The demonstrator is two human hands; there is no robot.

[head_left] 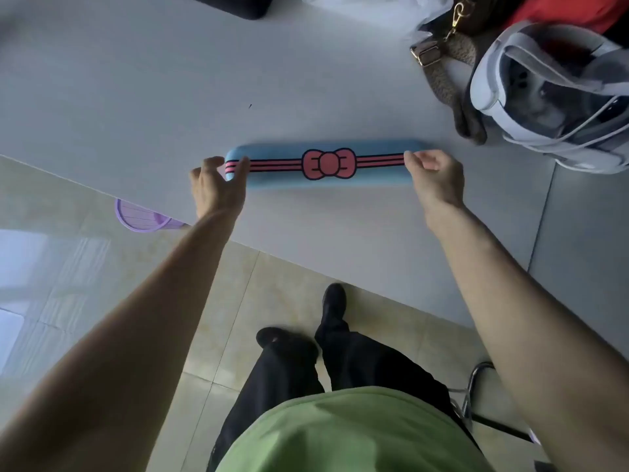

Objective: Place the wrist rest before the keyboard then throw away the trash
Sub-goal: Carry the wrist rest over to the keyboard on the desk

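Left hand (pixel 218 187): fingers curled round the left end of the wrist rest (pixel 323 164), thumb side on top, gripping it. Right hand (pixel 434 177): pinching the right end between thumb and fingers, also gripping. Both arms extended forward over the desk edge.

Wrist rest: long blue pad, pink stripes with a pink bow at centre, lying roughly parallel to the near edge of the desk (pixel 136 97). A faint shadow runs along its near side; cannot tell whether it rests on the surface or is held just clear of it.

Keyboard: none clearly identifiable. A dark object (pixel 238 6) is cut off at the top edge of view, well apart from the pad; cannot tell what it is.

Outward: a white headset (pixel 544 97) and a brown strap bag (pixel 449 63) sit at the right of the desk, with clear plastic (pixel 391 11) behind them near the far edge. A purple bin (pixel 143 218) shows below the desk edge at left, on the tiled floor.

Progress, as a judgement: placing step in hand, not finished, since the pad is gripped at both ends and no keyboard is beside it. Trash step not begun. The plastic may be the trash and the purple bin its likely destination, but neither is certain.
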